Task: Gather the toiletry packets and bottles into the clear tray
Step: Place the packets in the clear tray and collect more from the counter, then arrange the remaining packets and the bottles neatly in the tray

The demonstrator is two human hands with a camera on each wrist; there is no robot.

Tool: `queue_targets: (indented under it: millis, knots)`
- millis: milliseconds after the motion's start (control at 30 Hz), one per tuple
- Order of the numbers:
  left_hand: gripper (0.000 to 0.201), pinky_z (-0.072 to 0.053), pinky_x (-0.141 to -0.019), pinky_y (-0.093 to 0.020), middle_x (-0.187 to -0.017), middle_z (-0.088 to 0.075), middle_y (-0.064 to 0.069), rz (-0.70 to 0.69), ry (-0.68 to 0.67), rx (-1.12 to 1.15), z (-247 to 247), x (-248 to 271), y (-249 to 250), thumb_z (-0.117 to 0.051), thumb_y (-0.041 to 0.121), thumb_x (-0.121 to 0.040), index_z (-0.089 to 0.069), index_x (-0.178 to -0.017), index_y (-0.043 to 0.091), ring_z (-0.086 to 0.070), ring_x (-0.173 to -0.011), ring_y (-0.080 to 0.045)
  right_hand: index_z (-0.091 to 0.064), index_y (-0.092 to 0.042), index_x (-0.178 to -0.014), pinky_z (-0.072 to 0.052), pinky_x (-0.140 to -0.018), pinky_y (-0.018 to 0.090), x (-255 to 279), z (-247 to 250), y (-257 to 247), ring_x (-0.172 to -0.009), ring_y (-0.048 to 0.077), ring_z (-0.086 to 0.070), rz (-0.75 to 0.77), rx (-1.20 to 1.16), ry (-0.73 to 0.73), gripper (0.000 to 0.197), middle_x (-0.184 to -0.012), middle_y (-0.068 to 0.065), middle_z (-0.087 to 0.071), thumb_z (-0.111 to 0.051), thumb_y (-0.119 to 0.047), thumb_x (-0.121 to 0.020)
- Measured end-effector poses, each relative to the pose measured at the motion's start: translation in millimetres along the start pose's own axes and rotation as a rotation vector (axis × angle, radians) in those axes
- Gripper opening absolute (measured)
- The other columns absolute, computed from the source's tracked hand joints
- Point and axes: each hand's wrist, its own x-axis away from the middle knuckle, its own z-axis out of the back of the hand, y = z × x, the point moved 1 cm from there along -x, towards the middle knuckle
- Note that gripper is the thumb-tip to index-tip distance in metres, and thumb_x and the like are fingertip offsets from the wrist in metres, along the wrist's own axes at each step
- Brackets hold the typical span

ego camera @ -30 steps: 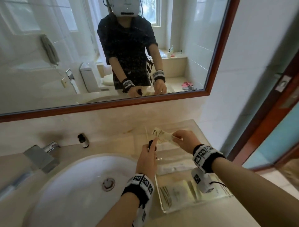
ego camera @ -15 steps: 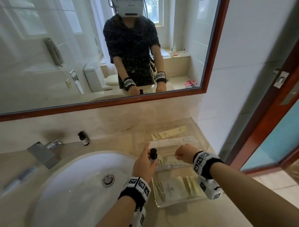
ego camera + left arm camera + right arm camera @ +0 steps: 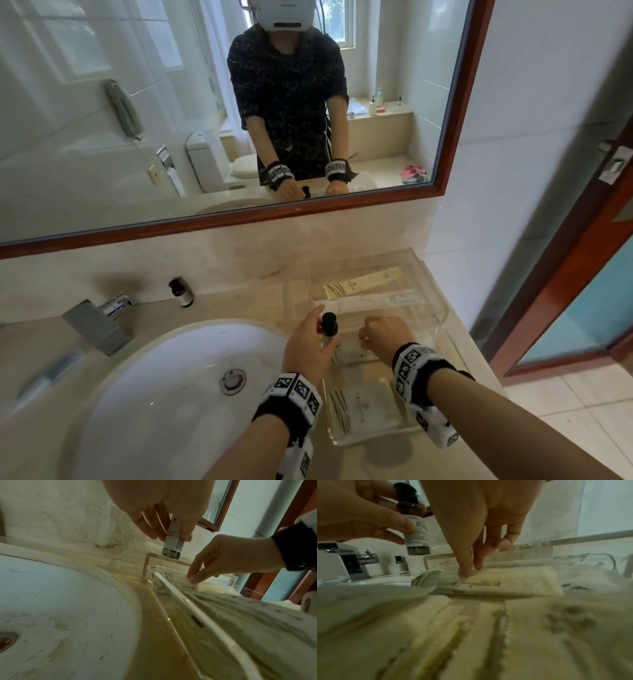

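Observation:
My left hand (image 3: pixel 310 342) grips a small dark bottle (image 3: pixel 329 325) with a black cap and white label, upright just above the left wall of the clear tray (image 3: pixel 442 310). The left wrist view shows the bottle (image 3: pixel 173 540) hanging over the tray's back left corner. My right hand (image 3: pixel 371 337) reaches down into the tray and pinches a cream packet (image 3: pixel 496 585) that lies on the tray floor. A long cream packet (image 3: pixel 363 282), a white packet (image 3: pixel 371 303) and a flat packet (image 3: pixel 363 407) also lie in the tray.
A second small dark bottle (image 3: pixel 181 293) stands on the counter by the wall, right of the chrome faucet (image 3: pixel 99 322). The white sink basin (image 3: pixel 164 394) lies left of the tray. A mirror hangs above; a wooden door frame stands on the right.
My right hand brought the cream packet down from the air into the tray. My left hand with the bottle moved a little nearer the tray's left wall.

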Motion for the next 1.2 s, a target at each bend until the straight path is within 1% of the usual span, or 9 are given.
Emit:
queue_targets:
  millis: [200, 300, 367, 600, 733, 800, 933, 1066, 1200]
  knots:
    - [0.052, -0.047, -0.094, -0.026, -0.121, -0.059, 0.001, -0.053, -0.021, -0.032, -26, -8, 22, -0.070, 0.026, -0.081, -0.050, -0.129, 0.020, -0.056, -0.110, -0.016, -0.059, -0.014, -0.109, -0.049, -0.082, 0.034, 14, 5, 18, -0.101, 0.026, -0.061, -0.185, -0.236, 0.051, 0.032, -0.112, 0.006, -0.065, -0.057, -0.039, -0.090]
    - [0.041, -0.045, -0.077, -0.020, -0.102, -0.062, 0.002, -0.055, -0.049, 0.017, -44, -13, 36, -0.071, 0.024, -0.080, -0.058, -0.118, 0.016, -0.057, -0.087, -0.014, -0.064, -0.015, -0.093, -0.050, -0.072, 0.031, 24, 9, 41, -0.083, 0.023, -0.063, -0.268, -0.502, 0.120, 0.019, -0.097, 0.008, -0.070, -0.060, -0.033, -0.089]
    - [0.039, -0.046, -0.073, -0.020, -0.095, -0.060, 0.004, -0.060, -0.088, 0.059, -57, -15, 45, -0.072, 0.021, -0.079, -0.060, -0.116, 0.015, -0.056, -0.079, -0.013, -0.065, -0.013, -0.087, -0.055, -0.069, 0.033, 32, 12, 58, -0.070, 0.022, -0.067, -0.301, -0.629, 0.188, 0.014, -0.083, 0.006, -0.070, -0.060, -0.026, -0.089]
    - [0.027, -0.046, -0.071, -0.024, -0.083, -0.059, 0.002, -0.149, -0.299, 0.059, -103, -15, 78, -0.075, 0.017, -0.074, -0.065, -0.099, 0.011, -0.056, -0.074, -0.015, -0.063, -0.021, -0.077, -0.056, -0.066, 0.028, 60, 5, 102, -0.047, 0.011, -0.061, -0.482, -0.820, 0.338, 0.009, -0.063, -0.006, -0.064, -0.064, -0.019, -0.086]
    - [0.027, -0.048, -0.070, -0.025, -0.093, -0.068, -0.007, -0.199, -0.415, -0.003, -125, -16, 89, -0.076, 0.014, -0.071, -0.067, -0.097, 0.011, -0.060, -0.077, -0.019, -0.064, -0.022, -0.070, -0.054, -0.058, 0.022, 69, 0, 112, -0.039, 0.006, -0.056, -0.471, -0.847, 0.388, 0.016, -0.058, -0.005, -0.063, -0.067, -0.016, -0.084]
    - [0.031, -0.049, -0.071, -0.026, -0.098, -0.070, -0.009, -0.221, -0.451, -0.023, -134, -18, 92, -0.076, 0.014, -0.070, -0.067, -0.099, 0.011, -0.064, -0.080, -0.022, -0.068, -0.019, -0.074, -0.051, -0.057, 0.015, 72, -2, 114, -0.040, 0.002, -0.056, -0.470, -0.838, 0.396, 0.012, -0.061, -0.003, -0.065, -0.067, -0.020, -0.085]
    - [0.038, -0.049, -0.076, -0.025, -0.102, -0.069, -0.006, -0.212, -0.485, -0.057, -144, -19, 91, -0.078, 0.018, -0.070, -0.065, -0.105, 0.012, -0.064, -0.088, -0.021, -0.071, -0.015, -0.073, -0.054, -0.065, 0.027, 78, -3, 117, -0.038, -0.002, -0.055, -0.464, -0.861, 0.371, 0.026, -0.066, 0.000, -0.068, -0.061, -0.034, -0.088]
    - [0.038, -0.056, -0.085, -0.036, -0.100, -0.071, -0.008, -0.149, -0.510, -0.003, -147, -19, 82, -0.078, 0.017, -0.072, -0.066, -0.108, 0.012, -0.067, -0.090, -0.022, -0.071, -0.018, -0.078, -0.049, -0.071, 0.026, 82, 0, 113, -0.064, 0.008, -0.058, -0.379, -0.753, 0.319, 0.030, -0.078, -0.007, -0.065, -0.062, -0.047, -0.084]
    - [0.033, -0.056, -0.087, -0.036, -0.099, -0.072, -0.009, -0.132, -0.528, 0.018, -142, -16, 71, -0.074, 0.020, -0.075, -0.068, -0.106, 0.011, -0.068, -0.090, -0.021, -0.067, -0.022, -0.075, -0.049, -0.072, 0.028, 83, 1, 112, -0.078, 0.013, -0.060, -0.349, -0.678, 0.307, 0.030, -0.086, -0.005, -0.065, -0.069, -0.052, -0.075]
